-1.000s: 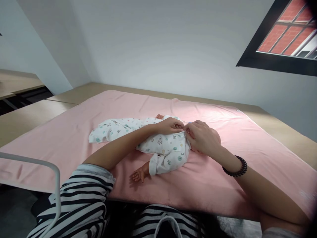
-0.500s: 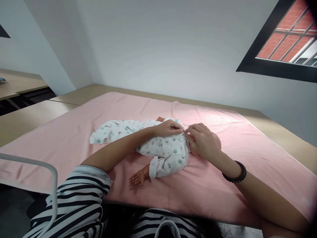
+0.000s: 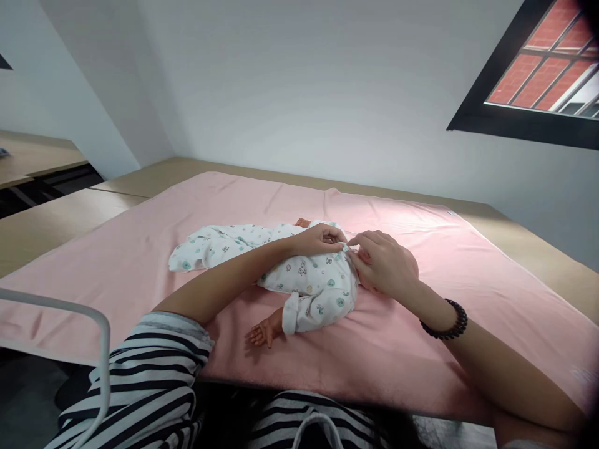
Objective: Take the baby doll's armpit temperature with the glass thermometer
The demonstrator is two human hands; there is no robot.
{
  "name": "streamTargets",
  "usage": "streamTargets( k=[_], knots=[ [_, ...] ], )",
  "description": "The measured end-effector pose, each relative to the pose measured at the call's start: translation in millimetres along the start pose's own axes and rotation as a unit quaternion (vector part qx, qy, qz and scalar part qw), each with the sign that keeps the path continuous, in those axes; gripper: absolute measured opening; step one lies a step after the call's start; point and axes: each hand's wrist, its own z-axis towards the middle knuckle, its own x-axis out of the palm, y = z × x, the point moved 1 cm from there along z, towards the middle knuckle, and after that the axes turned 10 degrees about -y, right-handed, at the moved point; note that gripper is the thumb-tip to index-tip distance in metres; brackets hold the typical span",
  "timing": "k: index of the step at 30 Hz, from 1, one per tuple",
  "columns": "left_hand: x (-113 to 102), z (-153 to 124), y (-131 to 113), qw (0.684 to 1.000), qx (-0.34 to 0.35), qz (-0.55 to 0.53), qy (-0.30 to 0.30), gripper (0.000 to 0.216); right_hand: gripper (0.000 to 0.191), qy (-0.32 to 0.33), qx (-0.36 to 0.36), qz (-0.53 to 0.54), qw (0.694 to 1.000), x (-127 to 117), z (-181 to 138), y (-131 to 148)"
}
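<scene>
A baby doll [image 3: 410, 260] lies on its back, its head to the right and partly behind my right hand. It wears a white baby romper [image 3: 306, 274] printed with small green and brown figures. My left hand [image 3: 322, 239] rests on the romper's chest and pinches the neckline between thumb and fingers. From the other side, my right hand [image 3: 381, 259] grips the same collar edge with its fingertips. A bit of white fabric shows between the two hands; any fastener there is too small to make out. The doll's near hand [image 3: 266, 330] lies palm up.
A pink blanket [image 3: 163, 312] covers most of the wooden table [image 3: 121, 199] under the doll. Behind it stands a pale wall [image 3: 304, 93], with a dark-framed window [image 3: 505, 115] at the upper right. A white curved tube [image 3: 100, 337] crosses the lower left.
The fingertips of both hands have shifted slightly at the collar, and more white fabric now shows between them. The doll lies as before.
</scene>
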Motion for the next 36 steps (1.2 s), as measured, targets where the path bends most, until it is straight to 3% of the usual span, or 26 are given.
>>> streamTargets(
  k=[13, 22, 27, 32, 36],
  knots=[
    [0, -2, -6, 0.998, -0.019, -0.004, 0.064, 0.029, 0.016, 0.081, 0.027, -0.019, 0.996, -2, 5, -1],
    [1, -1, -4, 0.998, 0.002, 0.047, 0.053, 0.028, 0.015, 0.068, 0.034, -0.012, 0.997, -1, 4, 0],
    [-7, -7, -24, 0.992, -0.012, 0.097, 0.086, 0.030, 0.017, 0.067, 0.025, -0.026, 0.997, 0, 3, -1],
    [-26, -18, -56, 0.952, -0.011, 0.295, 0.082, 0.025, 0.022, -0.009, 0.000, -0.028, 1.000, -1, 1, 0],
    [-33, -21, -62, 0.930, -0.030, 0.357, 0.078, 0.024, 0.021, -0.088, -0.080, -0.041, 0.992, -3, -3, 18]
  ],
)
